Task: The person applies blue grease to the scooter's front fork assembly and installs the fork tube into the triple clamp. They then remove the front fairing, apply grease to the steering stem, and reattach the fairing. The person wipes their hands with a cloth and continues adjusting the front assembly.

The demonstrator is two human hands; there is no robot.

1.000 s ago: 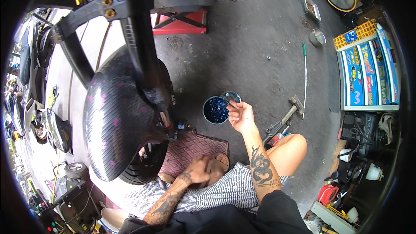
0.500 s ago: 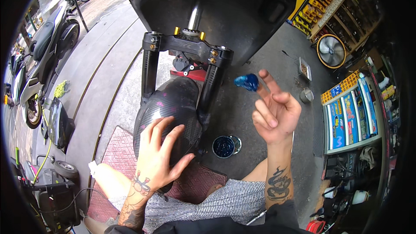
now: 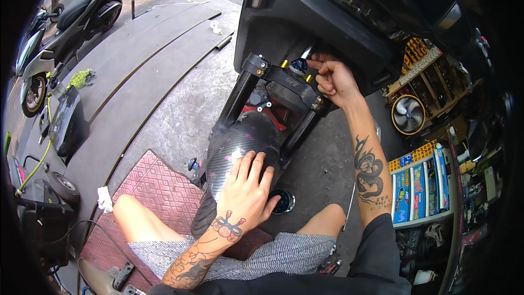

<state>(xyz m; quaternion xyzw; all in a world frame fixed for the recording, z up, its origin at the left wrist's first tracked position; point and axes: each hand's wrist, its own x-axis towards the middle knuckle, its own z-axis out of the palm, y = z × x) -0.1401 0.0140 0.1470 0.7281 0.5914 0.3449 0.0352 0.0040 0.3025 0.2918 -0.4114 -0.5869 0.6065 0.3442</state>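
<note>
Black carbon-weave fender (image 3: 234, 150), red diamond-patterned mat (image 3: 158, 196), grey speckled shorts (image 3: 273, 254).

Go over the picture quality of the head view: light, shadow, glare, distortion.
Head view: even daylight on the concrete floor, only soft shadow; the scooter body is dark underneath, where the right hand works; a pale sheen glares off the carbon-look fender beside the left hand; fisheye bends the floor grooves and the shelf, and a black ring frames the picture; focus is sharp.

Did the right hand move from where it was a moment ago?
Yes. The right hand went up, away from the small blue bowl on the floor, to the top of the fork under the scooter's front.
</note>
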